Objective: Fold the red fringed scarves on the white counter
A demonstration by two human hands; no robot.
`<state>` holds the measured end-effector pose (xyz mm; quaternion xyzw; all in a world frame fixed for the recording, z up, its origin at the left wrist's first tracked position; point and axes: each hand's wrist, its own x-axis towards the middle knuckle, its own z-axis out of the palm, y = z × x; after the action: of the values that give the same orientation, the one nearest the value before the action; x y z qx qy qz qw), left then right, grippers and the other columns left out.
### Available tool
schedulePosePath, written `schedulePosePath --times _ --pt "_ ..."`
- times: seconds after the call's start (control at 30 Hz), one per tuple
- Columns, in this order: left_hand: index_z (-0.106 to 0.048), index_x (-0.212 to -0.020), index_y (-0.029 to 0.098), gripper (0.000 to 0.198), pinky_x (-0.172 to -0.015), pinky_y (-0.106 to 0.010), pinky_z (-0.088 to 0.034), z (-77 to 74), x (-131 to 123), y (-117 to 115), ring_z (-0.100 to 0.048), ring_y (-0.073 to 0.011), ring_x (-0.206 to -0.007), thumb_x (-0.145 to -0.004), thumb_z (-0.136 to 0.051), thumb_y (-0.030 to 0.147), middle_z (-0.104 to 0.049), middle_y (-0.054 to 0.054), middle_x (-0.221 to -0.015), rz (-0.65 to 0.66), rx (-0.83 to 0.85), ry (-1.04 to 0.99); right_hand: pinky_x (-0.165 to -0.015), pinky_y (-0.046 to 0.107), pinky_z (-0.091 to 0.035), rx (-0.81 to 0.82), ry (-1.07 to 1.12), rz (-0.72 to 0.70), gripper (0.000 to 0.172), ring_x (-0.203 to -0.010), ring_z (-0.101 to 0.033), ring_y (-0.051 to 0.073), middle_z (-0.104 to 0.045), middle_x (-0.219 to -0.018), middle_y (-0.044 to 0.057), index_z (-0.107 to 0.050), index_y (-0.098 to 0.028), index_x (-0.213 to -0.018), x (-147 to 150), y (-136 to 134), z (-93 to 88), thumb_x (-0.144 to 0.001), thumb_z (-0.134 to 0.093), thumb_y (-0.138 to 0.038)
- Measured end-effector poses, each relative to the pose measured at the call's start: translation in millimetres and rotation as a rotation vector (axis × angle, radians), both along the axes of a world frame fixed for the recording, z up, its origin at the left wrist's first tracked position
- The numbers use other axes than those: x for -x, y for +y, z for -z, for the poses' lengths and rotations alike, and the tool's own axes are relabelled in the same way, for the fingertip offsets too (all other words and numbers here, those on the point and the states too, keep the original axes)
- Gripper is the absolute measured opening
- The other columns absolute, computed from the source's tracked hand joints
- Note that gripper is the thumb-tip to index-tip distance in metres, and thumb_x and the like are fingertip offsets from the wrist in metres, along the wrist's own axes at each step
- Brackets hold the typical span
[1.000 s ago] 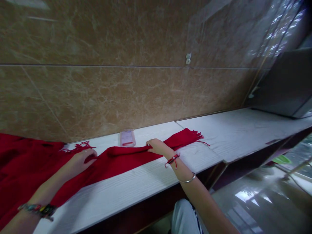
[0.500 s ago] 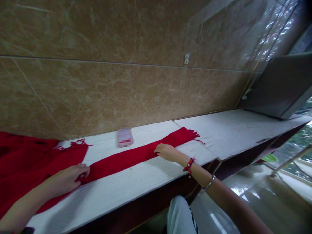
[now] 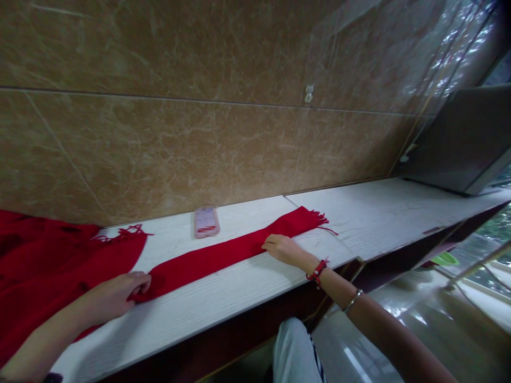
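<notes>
A long red scarf [image 3: 223, 251] with fringed ends lies folded into a narrow strip along the white wooden counter [image 3: 247, 287]. My left hand [image 3: 114, 295] pinches the near edge of the scarf at its left part, fingers closed on the cloth. My right hand [image 3: 281, 248] grips the near edge further right, short of the fringed tip [image 3: 319, 218]. More red scarf cloth [image 3: 43, 260] is heaped at the far left, with a fringe showing.
A small pink packet [image 3: 206, 222] lies on the counter by the brown marble wall [image 3: 199, 133], just behind the scarf. A dark box-like object [image 3: 459, 143] stands at the counter's far right. The shiny floor [image 3: 419, 330] and my knee [image 3: 297, 351] show below the counter edge.
Both hands have drawn the scarf's edge toward me, folding it into a narrower strip. My right hand has slid a little to the right along it. The camera has shifted slightly.
</notes>
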<state>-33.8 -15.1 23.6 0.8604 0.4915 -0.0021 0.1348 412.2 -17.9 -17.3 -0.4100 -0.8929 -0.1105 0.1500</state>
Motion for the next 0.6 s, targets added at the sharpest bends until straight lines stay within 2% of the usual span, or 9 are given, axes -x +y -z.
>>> schedulePosePath --times 0.13,0.2,0.27,0.37,0.43,0.53,0.6 --pt "-0.057 -0.067 0.022 0.014 -0.056 -0.022 -0.033 -13.2 -9.1 1.0 -0.048 -0.0143 -0.059 -0.06 -0.045 0.02 -0.055 0.004 -0.063 0.02 0.007 0.069 -0.077 0.03 -0.044 0.014 0.042 -0.013 0.022 -0.083 -0.054 0.017 -0.062 -0.087 0.009 -0.064 -0.015 -0.091 1.2 -1.5 0.0 -0.086 -0.043 -0.014" --pt "-0.06 -0.072 0.022 0.016 -0.06 -0.024 -0.038 -20.6 -24.4 3.1 -0.051 -0.0152 -0.064 -0.069 -0.047 0.031 -0.058 0.001 -0.069 0.066 -0.006 0.062 -0.08 0.03 -0.044 0.02 0.13 -0.041 0.022 -0.087 -0.054 0.017 -0.062 -0.091 0.009 -0.064 -0.015 -0.093 1.5 -0.2 -0.3 -0.085 -0.044 -0.016" --pt "-0.062 -0.081 0.021 0.026 -0.071 -0.025 -0.042 -21.5 -49.7 6.0 -0.055 -0.0164 -0.074 -0.077 -0.043 0.038 -0.061 -0.002 -0.082 0.127 -0.064 0.0 -0.084 0.031 -0.044 0.026 0.248 -0.037 0.023 -0.094 -0.053 0.017 -0.061 -0.098 0.009 -0.062 -0.016 -0.099 1.5 3.5 0.2 -0.086 -0.043 -0.02" --pt "-0.06 -0.098 0.018 0.034 -0.087 -0.029 -0.04 -8.0 -101.1 12.2 -0.054 -0.0189 -0.093 -0.083 -0.037 0.039 -0.059 -0.008 -0.102 0.165 -0.258 -0.087 -0.092 0.036 -0.041 0.051 0.351 0.068 0.031 -0.106 -0.049 0.018 -0.057 -0.112 0.011 -0.055 -0.016 -0.113 1.1 11.3 3.5 -0.088 -0.04 -0.023" --pt "-0.055 -0.111 0.016 0.039 -0.096 -0.033 -0.034 6.9 -136.6 16.2 -0.047 -0.0208 -0.11 -0.086 -0.034 0.039 -0.051 -0.011 -0.119 0.158 -0.371 -0.134 -0.096 0.039 -0.036 0.107 0.299 0.112 0.037 -0.114 -0.044 0.02 -0.052 -0.122 0.013 -0.048 -0.014 -0.122 0.8 14.7 7.2 -0.088 -0.039 -0.025" --pt "-0.041 -0.127 0.015 0.047 -0.102 -0.037 -0.027 27.7 -175.5 19.3 -0.032 -0.0228 -0.125 -0.088 -0.031 0.039 -0.036 -0.012 -0.137 0.136 -0.382 -0.115 -0.102 0.043 -0.028 0.192 0.147 0.1 0.042 -0.124 -0.033 0.021 -0.041 -0.133 0.014 -0.041 -0.014 -0.129 -0.2 13.9 13.0 -0.09 -0.036 -0.029" --pt "-0.034 -0.132 0.019 0.049 -0.103 -0.042 -0.022 37.2 -186.2 19.4 -0.023 -0.0253 -0.129 -0.089 -0.029 0.041 -0.029 -0.01 -0.141 0.138 -0.318 -0.042 -0.103 0.045 -0.024 0.207 0.09 0.1 0.044 -0.128 -0.027 0.021 -0.036 -0.137 0.012 -0.037 -0.015 -0.131 -1.2 10.6 15.5 -0.091 -0.031 -0.032"
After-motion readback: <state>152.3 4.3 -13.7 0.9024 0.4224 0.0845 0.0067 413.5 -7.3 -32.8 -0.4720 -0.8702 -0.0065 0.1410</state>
